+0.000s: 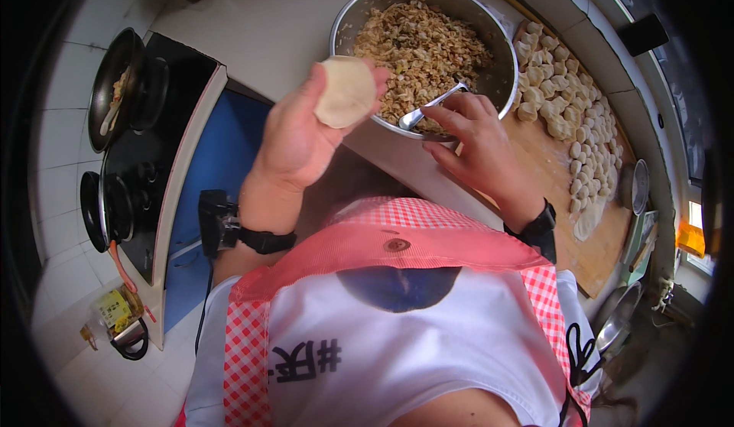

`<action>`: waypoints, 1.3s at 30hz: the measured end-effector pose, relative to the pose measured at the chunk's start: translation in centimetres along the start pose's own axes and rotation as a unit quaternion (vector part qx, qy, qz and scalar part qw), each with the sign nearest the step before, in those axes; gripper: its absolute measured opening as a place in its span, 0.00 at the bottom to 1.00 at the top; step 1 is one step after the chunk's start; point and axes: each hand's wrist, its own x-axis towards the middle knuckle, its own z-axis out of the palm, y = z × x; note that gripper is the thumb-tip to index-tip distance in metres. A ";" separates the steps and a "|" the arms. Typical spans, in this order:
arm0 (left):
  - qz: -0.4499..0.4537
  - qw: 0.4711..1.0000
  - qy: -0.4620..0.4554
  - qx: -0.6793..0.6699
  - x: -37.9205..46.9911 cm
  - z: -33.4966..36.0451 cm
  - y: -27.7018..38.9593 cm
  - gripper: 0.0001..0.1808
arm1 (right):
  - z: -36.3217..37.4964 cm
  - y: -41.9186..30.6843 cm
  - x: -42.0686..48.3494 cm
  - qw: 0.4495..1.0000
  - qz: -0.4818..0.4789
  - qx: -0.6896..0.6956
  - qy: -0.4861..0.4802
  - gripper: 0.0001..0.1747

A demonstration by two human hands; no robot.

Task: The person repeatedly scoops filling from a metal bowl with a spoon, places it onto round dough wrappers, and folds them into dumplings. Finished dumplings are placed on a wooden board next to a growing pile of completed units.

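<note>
A round dough wrapper lies flat on the fingers and palm of my left hand, which is turned up beside the near left rim of a large steel bowl. Chopped filling fills much of the bowl. A metal spoon leans at the near rim, one end over the filling. My right hand is over that rim, its fingers spread close to the spoon; whether they touch it I cannot tell.
Right of the bowl, a floured wooden board holds many shaped dumplings and small dough pieces. At left, two pans stand at a black cooktop, near an oil bottle. A small metal bowl is by the board.
</note>
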 end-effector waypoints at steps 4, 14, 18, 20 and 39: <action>-0.001 0.999 0.012 -0.040 -0.6 -1.6 1.8 0.29 | 1.7 0.7 2.3 0.994 -0.025 -0.109 0.004 0.11; -0.004 1.000 0.006 0.005 -1.2 -3.3 2.2 0.25 | 0.9 2.2 5.7 0.958 -0.132 -0.215 -0.136 0.03; -0.008 0.998 0.009 0.062 -1.3 -3.8 2.3 0.21 | -1.6 3.6 5.6 0.991 0.029 -0.124 -0.037 0.05; -0.002 0.993 0.019 0.119 -1.3 -3.8 2.2 0.21 | -3.0 4.2 5.1 0.988 0.127 -0.081 -0.013 0.06; -0.111 0.990 0.004 -0.091 1.3 -1.4 -1.1 0.21 | -3.0 7.4 -1.0 0.963 0.221 0.112 0.108 0.08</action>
